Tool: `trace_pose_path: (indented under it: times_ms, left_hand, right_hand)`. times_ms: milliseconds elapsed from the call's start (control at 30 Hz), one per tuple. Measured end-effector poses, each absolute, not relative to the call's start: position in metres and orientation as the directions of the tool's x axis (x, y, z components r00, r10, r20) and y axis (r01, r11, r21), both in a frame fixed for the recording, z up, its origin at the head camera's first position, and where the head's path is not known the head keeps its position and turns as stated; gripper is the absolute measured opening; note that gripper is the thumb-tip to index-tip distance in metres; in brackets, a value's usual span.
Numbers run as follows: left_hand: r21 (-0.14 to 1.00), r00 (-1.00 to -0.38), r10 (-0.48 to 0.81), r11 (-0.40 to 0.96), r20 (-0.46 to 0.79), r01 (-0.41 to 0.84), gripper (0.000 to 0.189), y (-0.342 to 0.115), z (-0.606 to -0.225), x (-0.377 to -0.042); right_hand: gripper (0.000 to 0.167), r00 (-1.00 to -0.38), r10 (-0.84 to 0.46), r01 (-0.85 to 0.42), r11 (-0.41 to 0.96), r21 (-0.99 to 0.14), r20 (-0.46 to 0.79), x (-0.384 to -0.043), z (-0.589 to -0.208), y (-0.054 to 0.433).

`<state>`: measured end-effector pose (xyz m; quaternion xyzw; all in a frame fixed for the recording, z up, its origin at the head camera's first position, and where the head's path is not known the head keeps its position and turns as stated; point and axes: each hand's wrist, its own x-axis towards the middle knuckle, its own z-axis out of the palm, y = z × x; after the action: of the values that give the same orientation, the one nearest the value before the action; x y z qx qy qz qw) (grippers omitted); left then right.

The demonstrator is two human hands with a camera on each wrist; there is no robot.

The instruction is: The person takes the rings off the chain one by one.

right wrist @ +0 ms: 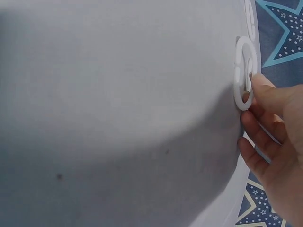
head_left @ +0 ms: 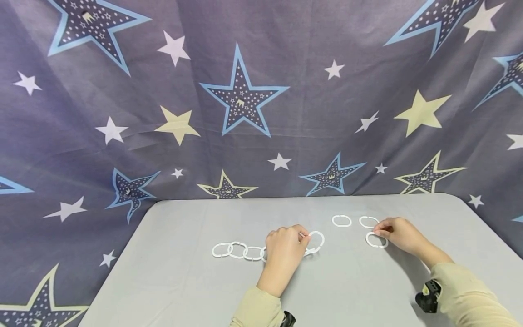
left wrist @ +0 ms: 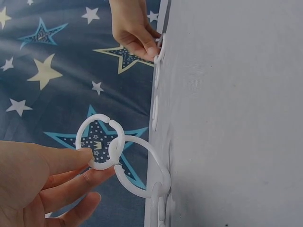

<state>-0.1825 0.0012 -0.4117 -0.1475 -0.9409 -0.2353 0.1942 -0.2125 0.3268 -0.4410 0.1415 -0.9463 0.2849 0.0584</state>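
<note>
A chain of white plastic links [head_left: 253,253] lies across the middle of the table, partly hidden behind my left hand [head_left: 282,250]. Between thumb and fingers that hand pinches the chain's right-end link [left wrist: 84,128], which is raised and hooked through a neighbouring link [left wrist: 134,189]. Each link is an oval with a small gap in its side. Farther right, my right hand [head_left: 402,234] pinches the edge of a loose white link [right wrist: 237,75] at or just above the tabletop. A second loose link [head_left: 365,226] lies just behind it.
Another loose link [head_left: 341,225] lies between the chain and my right hand, toward the back. The grey cloth-covered table [head_left: 184,290] ends at a star-patterned curtain [head_left: 302,113] behind. A black wrist device [head_left: 428,297] sits at my right sleeve.
</note>
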Motion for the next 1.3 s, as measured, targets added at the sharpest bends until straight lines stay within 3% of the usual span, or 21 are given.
trace_pose_path:
  times_ms: [933,1300]
  left_hand:
    - [0.386,-0.885,0.184,0.848,0.428,0.363,0.007,0.001,-0.413,-0.183]
    - [0.380,-0.886,0.188,0.851,0.423,0.362,0.007,0.002,-0.413,-0.182]
  right_hand:
    - [0.007,-0.967,-0.188,-0.252,0.797,-0.549,0.170,-0.211,-0.443,0.328]
    - [0.012,-0.976,-0.116,-0.208,0.753,-0.625,0.184,-0.200,-0.437,0.318]
